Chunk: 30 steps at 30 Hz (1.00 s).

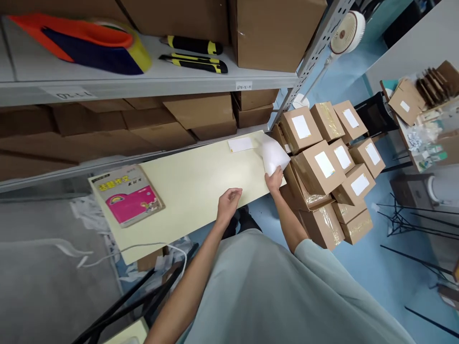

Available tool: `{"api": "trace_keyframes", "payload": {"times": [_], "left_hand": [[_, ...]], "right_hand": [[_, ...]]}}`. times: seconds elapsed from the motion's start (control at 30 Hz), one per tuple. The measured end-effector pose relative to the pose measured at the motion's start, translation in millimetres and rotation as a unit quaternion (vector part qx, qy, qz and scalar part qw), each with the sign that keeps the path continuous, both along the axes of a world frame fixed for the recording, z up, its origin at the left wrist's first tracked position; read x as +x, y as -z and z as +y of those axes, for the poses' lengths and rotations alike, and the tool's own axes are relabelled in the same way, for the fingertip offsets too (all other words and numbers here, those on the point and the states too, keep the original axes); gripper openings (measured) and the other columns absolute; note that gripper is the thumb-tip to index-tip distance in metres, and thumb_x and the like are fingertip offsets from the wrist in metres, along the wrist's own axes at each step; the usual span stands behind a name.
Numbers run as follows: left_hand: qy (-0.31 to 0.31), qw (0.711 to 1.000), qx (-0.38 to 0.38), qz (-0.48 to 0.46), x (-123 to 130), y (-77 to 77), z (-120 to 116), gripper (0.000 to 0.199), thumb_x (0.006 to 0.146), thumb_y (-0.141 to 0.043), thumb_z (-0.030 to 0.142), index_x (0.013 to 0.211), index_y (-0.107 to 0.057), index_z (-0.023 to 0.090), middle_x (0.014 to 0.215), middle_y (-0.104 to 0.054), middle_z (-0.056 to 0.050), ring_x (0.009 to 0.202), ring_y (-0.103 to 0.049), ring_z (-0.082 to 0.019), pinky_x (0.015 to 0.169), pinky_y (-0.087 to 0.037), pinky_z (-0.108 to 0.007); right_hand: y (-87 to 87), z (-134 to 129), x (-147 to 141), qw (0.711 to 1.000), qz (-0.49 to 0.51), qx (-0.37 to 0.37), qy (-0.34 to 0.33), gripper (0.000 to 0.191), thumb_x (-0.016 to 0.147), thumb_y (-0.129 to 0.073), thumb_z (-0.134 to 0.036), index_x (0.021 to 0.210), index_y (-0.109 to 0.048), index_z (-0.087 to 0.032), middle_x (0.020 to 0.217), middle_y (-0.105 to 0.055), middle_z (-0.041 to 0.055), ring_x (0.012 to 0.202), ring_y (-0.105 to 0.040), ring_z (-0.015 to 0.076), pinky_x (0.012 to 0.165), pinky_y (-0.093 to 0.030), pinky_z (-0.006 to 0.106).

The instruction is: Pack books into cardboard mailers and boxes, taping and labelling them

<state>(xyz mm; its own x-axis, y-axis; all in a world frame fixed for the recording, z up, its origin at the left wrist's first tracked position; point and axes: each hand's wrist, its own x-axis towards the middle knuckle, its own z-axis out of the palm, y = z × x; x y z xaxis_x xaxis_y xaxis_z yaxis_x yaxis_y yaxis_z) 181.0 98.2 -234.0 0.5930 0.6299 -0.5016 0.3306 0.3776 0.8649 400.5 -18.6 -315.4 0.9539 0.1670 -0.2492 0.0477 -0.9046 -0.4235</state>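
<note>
The right hand (pixel 274 180) grasps the lower edge of a loose, curling white sheet (pixel 274 155), thumb over its surface, at the right end of a long, pale-yellow rectangular tabletop (pixel 193 167). The left hand (pixel 227 205) is loosely curled over the table's near edge, with nothing visible in it; I cannot tell whether its fingertips meet.

As things stand, the sheet is in hand but not lying flat: it bends upward, its near corner close to the stacked brown cardboard boxes (pixel 310 179). Just beside it, a small white rectangular slip (pixel 240 144) lies flat. A pink-and-grey paperback book (pixel 127 196) rests closed at the table's left end. Several of the boxes bear white labels (pixel 324 165); on the grey metal shelf (pixel 172 83), the black-and-yellow box cutters (pixel 195 45) lie unheld.

The sheet's far edge is washed out by glare, and any print on it (if there is some) cannot be read. The right fingers are partly hidden beneath the paper, and the upper boxes are cut off by the frame.
</note>
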Motion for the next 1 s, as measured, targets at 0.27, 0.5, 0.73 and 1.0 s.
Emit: {"api": "trace_keyframes", "payload": {"times": [0.27, 0.5, 0.73, 1.0], "left_hand": [[0.027, 0.998, -0.049, -0.021, 10.9, 5.5, 31.2, 0.019, 0.088, -0.079, 0.035, 0.102, -0.083, 0.022, 0.120, -0.086, -0.012, 0.121, -0.077, -0.030, 0.119, -0.056, -0.049], [0.004, 0.998, -0.060, -0.003, 14.6, 8.5, 46.2, 0.016, 0.086, -0.079, 0.030, 0.100, -0.082, 0.023, 0.118, -0.085, -0.012, 0.120, -0.078, -0.031, 0.119, -0.056, -0.050], [-0.062, 0.997, -0.046, 0.031, 33.2, 0.8, 56.0, 0.023, 0.087, -0.081, 0.039, 0.103, -0.081, 0.022, 0.120, -0.085, -0.014, 0.123, -0.076, -0.031, 0.119, -0.055, -0.048], [-0.089, 0.981, -0.160, -0.066, 61.3, -47.9, 38.1, 0.070, 0.077, -0.095, 0.073, 0.126, -0.082, 0.025, 0.134, -0.082, -0.015, 0.132, -0.074, -0.035, 0.115, -0.057, -0.048]], "right_hand": [[-39.3, -30.4, -22.7, 0.983, -0.056, -0.056, -0.168, 0.059, 0.105, -0.072, -0.045, 0.153, -0.063, -0.011, 0.160, -0.056, 0.0288, 0.147, -0.052, 0.0418, 0.123, -0.044, 0.056], [-64.6, -2.3, 25.7, 0.966, -0.148, -0.005, -0.212, 0.055, 0.104, -0.059, -0.029, 0.154, -0.058, -0.010, 0.160, -0.055, 0.0273, 0.151, -0.050, 0.0372, 0.125, -0.044, 0.051], [-70.2, 45.8, 92.9, 0.976, -0.064, -0.024, -0.206, 0.033, 0.110, -0.050, -0.025, 0.127, -0.074, -0.011, 0.121, -0.078, 0.0210, 0.113, -0.074, 0.0330, 0.108, -0.054, 0.045], [-90.5, 26.5, -11.1, 0.868, -0.227, 0.135, -0.421, 0.024, 0.116, -0.056, -0.034, 0.116, -0.076, -0.021, 0.104, -0.080, 0.0114, 0.106, -0.076, 0.0265, 0.111, -0.057, 0.046]]}}
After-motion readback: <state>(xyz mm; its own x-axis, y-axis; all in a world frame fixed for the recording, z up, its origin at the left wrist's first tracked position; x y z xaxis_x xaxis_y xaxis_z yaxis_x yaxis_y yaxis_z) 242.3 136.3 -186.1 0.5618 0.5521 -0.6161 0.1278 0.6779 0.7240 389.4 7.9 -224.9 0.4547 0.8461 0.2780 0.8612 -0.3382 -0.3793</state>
